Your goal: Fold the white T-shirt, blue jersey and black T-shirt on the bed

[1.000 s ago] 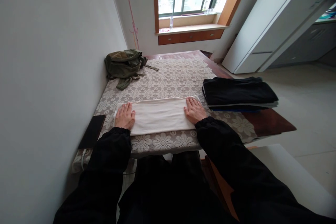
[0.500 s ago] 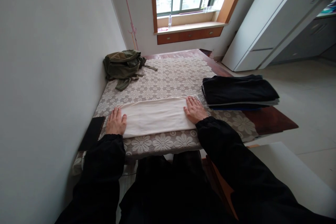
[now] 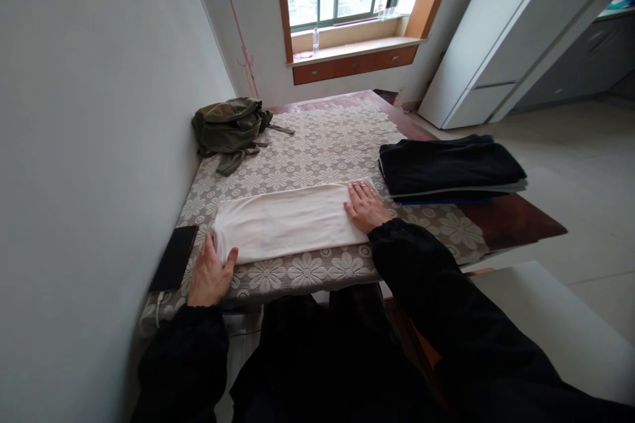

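Note:
A cream folded cloth (image 3: 288,221) lies lengthwise across the near part of the lace-covered table (image 3: 322,145). My right hand (image 3: 364,206) rests flat on the cloth's right end, fingers spread. At the cloth's near left corner my left hand (image 3: 211,272) lies on the tablecloth, with its thumb and fingertips touching the cloth's edge. Neither hand grips anything. Both arms wear black sleeves.
A stack of folded dark clothes (image 3: 449,168) sits at the table's right edge. A green backpack (image 3: 228,129) lies at the far left by the wall. A black phone (image 3: 173,258) rests at the near left corner. A white fridge (image 3: 506,39) stands at right.
My left hand has slid off the cloth's left end, back toward me, to its near corner. The right hand stayed in place. The view tilted slightly.

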`<act>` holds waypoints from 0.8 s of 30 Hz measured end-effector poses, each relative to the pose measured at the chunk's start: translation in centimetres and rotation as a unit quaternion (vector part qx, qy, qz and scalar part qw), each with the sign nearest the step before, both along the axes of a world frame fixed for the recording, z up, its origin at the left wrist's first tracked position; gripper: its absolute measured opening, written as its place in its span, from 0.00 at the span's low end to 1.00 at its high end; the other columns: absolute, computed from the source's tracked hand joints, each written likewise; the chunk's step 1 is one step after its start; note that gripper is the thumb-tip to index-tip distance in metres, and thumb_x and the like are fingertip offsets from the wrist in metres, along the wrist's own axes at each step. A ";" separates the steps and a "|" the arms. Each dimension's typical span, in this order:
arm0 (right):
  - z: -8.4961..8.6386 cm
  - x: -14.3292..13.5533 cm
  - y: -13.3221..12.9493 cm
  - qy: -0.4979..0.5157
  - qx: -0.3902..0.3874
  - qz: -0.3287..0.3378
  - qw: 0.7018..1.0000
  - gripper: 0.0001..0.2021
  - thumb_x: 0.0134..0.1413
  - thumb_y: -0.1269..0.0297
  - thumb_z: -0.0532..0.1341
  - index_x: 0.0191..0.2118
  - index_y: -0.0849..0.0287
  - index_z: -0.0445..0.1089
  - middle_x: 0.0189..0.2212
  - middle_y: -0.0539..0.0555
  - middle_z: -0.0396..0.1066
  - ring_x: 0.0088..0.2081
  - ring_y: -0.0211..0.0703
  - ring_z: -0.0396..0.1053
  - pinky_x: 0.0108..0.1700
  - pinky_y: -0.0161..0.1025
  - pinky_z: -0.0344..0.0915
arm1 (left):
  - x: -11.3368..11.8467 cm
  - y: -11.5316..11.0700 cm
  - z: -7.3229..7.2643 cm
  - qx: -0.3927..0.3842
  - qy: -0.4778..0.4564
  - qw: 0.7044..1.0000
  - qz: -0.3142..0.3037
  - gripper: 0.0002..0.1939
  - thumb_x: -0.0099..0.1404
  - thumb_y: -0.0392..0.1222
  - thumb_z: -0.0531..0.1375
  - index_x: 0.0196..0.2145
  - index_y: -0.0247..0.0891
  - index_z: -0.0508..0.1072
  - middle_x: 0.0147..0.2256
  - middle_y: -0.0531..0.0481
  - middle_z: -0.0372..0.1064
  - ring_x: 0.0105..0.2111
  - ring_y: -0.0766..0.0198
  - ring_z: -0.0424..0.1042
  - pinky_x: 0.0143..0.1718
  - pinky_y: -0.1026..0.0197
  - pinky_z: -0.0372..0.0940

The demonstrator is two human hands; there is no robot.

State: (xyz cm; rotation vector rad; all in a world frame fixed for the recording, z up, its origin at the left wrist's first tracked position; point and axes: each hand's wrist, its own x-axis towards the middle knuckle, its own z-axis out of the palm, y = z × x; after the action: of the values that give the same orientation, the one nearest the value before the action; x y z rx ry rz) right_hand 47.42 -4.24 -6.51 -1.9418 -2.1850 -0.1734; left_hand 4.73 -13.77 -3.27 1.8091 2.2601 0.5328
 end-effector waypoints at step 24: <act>0.4 0.2 -0.2 0.038 -0.020 0.019 0.999 0.31 0.68 0.56 0.49 0.69 0.69 0.59 0.72 0.64 0.54 0.72 0.58 0.50 0.72 0.54 0.47 | -2.9 -2.0 6.1 -0.123 -0.486 0.865 0.021 0.36 0.50 0.59 0.74 0.54 0.41 0.76 0.40 0.47 0.75 0.38 0.58 0.77 0.33 0.63 0.73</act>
State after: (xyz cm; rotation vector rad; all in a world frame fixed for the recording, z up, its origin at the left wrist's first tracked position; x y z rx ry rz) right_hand 47.67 -4.40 -6.08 -1.8928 -2.1911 -0.0509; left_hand 1.79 -15.79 2.84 0.9866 1.5485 0.8633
